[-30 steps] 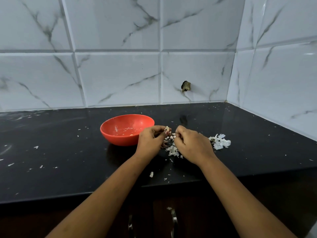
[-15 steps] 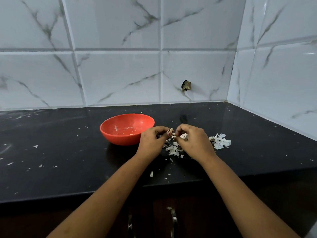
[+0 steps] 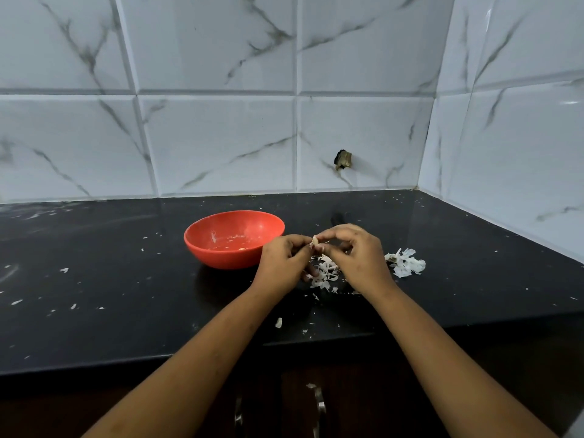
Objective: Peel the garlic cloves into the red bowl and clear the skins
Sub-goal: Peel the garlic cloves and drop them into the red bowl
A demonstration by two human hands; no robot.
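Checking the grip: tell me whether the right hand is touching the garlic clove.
Touching. Head view: the right hand pinches the garlic clove at its fingertips.

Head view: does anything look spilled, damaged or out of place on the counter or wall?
Yes: garlic skins litter the black counter beside the red bowl, with a second heap further right and flecks strewn wide. A wall tile has a dark ragged hole. The left hand and right hand pinch a garlic clove.

Black countertop (image 3: 94, 327); marbled wall tiles (image 3: 221, 137); dark stub (image 3: 343, 159) on one tile.
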